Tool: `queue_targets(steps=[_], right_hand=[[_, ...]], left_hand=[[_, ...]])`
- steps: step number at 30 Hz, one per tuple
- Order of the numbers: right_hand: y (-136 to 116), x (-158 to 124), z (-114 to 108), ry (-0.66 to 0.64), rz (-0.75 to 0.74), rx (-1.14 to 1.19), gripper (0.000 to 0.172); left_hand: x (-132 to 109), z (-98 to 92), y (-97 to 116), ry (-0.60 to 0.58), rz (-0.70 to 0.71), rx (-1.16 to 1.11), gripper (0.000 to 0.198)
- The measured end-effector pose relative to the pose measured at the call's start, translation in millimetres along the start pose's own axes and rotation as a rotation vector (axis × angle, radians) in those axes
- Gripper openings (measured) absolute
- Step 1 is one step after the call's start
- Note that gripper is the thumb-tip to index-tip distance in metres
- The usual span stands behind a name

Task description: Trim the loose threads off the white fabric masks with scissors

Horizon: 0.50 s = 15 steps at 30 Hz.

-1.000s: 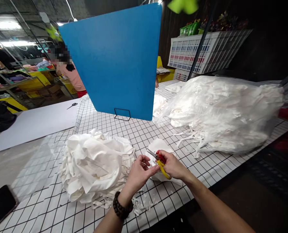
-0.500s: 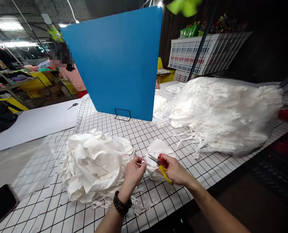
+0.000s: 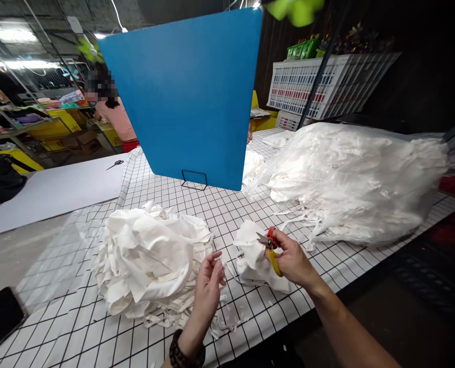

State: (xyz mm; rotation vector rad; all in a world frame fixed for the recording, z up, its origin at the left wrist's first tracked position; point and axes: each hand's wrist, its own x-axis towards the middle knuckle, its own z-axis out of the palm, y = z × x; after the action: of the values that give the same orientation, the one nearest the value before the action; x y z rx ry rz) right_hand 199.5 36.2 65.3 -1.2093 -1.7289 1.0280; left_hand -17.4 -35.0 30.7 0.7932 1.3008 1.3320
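Observation:
My right hand (image 3: 290, 259) is closed around small scissors (image 3: 273, 255) with one red and one yellow handle; their blades point left and stand slightly apart. Beneath them lies a single white cloth piece (image 3: 252, 260) with thin straps. My left hand (image 3: 210, 281), empty with fingers apart, hovers between that piece and a heap of white cloth pieces (image 3: 154, 250) on the left. Small white scraps (image 3: 235, 317) and strap ends are scattered below my left hand. A dark beaded bracelet (image 3: 185, 350) circles my left wrist.
A checked tablecloth (image 3: 135, 191) covers the table. A large blue board (image 3: 185, 97) stands upright on a wire stand. To the right sits a clear bag of white cloth (image 3: 365, 184). At the left are a phone (image 3: 1, 319) and black scissors (image 3: 115, 164). Behind, a person (image 3: 116, 117) stands.
My left hand has let go of the white strap and opened, moving slightly down. The right hand has moved right and up with the scissors, and the cloth piece beneath has shifted and crumpled.

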Motion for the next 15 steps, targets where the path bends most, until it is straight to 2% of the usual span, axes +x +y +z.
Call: queue_targets(steps=[1,3,6,10,12,15], right_hand=[[-2,1,0,-0.009,-0.007,0.01,0.025],[-7,2,1,-0.035,-0.011,0.049,0.026],[-15,3,0,-0.079,-0.02,0.106,0.025],[-23,6,-5,-0.107,-0.058,0.1,0.017],[-24,10,-7,-0.115,-0.062,0.082,0.015],[-21,19,-4,-0.102,-0.018,0.071,0.015]], left_hand=[[3,2.0,6,-0.016,0.122,0.125,0.035],[12,6.5,19,-0.193,0.208,0.32,0.033],[28,12.0,37,-0.546,0.142,0.437,0.031],[39,14.6,43,-0.803,0.116,0.425,0.028],[37,15.5,42,-0.881,0.061,0.387,0.027],[24,19.7,42,-0.839,-0.028,0.29,0.028]])
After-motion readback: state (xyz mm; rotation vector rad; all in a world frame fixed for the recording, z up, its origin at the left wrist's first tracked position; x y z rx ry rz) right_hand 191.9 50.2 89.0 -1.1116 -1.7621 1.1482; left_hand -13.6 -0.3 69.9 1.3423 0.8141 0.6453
